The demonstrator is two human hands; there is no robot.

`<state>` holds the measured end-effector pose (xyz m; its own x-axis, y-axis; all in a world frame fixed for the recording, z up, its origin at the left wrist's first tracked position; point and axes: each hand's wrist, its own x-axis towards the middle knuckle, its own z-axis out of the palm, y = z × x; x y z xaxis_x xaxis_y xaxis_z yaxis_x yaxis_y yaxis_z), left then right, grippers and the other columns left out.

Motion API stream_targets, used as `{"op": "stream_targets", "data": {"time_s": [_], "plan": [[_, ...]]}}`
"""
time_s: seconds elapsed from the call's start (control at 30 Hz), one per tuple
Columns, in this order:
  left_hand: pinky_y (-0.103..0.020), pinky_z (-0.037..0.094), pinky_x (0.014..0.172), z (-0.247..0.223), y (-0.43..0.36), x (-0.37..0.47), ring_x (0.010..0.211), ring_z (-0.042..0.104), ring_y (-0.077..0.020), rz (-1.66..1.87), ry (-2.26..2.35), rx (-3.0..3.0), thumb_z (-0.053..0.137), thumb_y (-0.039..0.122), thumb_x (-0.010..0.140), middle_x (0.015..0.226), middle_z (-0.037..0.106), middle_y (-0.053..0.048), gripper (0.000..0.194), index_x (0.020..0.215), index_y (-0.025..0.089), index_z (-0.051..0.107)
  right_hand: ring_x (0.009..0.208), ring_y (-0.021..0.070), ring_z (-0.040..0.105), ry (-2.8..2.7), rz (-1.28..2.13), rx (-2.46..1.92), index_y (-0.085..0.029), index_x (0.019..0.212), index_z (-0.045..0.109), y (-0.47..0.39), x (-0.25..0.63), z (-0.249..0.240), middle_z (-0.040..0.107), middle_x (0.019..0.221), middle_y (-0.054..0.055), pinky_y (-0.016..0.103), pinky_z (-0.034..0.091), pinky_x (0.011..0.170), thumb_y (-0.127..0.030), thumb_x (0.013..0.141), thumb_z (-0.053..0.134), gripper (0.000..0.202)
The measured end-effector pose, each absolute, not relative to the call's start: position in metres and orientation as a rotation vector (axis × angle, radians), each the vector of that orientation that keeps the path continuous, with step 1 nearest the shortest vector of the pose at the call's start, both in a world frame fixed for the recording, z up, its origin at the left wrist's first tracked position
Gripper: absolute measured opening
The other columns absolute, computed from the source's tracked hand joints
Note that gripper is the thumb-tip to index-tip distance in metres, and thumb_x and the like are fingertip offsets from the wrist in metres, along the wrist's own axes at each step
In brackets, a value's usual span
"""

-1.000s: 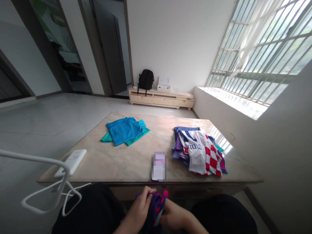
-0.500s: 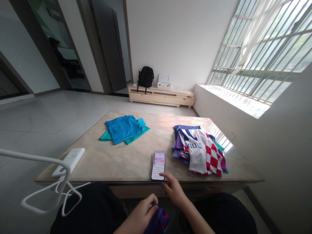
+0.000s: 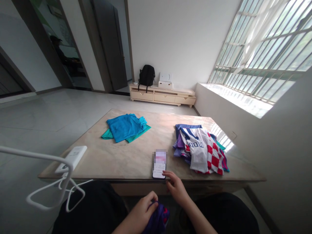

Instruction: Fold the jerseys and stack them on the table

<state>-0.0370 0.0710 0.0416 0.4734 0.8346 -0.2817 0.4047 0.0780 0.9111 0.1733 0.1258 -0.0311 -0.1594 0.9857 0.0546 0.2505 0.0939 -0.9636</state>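
So the purple garment [image 3: 157, 219] is bunched up in the left hand [image 3: 146, 205], down between the wearer's dark-clothed knees [image 3: 96, 206], just below the near edge of the counter [image 3: 131, 162]. Thumb and fingers are pinched on its top folds. Looks like thin sporty fabric, so I'd guess it's light, floppy and a bit slick, nothing fragile about it. Honestly I'd take it by a seam or hem with both hands, since a scrunched handful probably lets the rest slide about. Can't make out where its edges are, though.

The right hand [image 3: 176, 188] isn't on the cloth at all: it's loosely spread, a fingertip at the lower right of the phone [image 3: 159, 173]. Can't tell if it's actually pressing.

Further out, there's a messy pile with a white and red checked shirt [image 3: 198, 152] on top to the right, a blue garment [image 3: 124, 128] over a green one [image 3: 106, 134] on the far left, and a white power bank-looking block [image 3: 74, 157] near the left edge.
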Motion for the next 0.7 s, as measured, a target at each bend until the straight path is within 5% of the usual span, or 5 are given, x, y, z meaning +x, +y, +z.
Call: {"op": "stream_targets", "data": {"time_s": [0.53, 0.7], "plan": [[-0.028, 0.038, 0.072, 0.028, 0.075, -0.039, 0.075, 0.050, -0.0177, 0.562, 1.141, 1.524, 0.047, 0.043, 0.095, 0.078, 0.049, 0.003, 0.024, 0.090, 0.019, 0.050, 0.059, 0.0135, 0.058, -1.509, 1.086, -1.266, -0.021, 0.106, 0.074, 0.121, 0.171, -0.017, 0.069, 0.116, 0.010, 0.029, 0.053, 0.056, -0.020, 0.084, 0.051, 0.032], [-0.026, 0.037, 0.068, 0.025, 0.076, -0.039, 0.070, 0.047, -0.0155, 0.612, 1.129, 1.480, 0.048, 0.046, 0.096, 0.074, 0.047, 0.005, 0.026, 0.090, 0.020, 0.049, 0.061, 0.0160, 0.060, -1.534, 1.192, -1.275, -0.017, 0.095, 0.075, 0.117, 0.169, -0.007, 0.071, 0.082, 0.005, 0.028, 0.049, 0.059, -0.023, 0.087, 0.054, 0.023]]}}
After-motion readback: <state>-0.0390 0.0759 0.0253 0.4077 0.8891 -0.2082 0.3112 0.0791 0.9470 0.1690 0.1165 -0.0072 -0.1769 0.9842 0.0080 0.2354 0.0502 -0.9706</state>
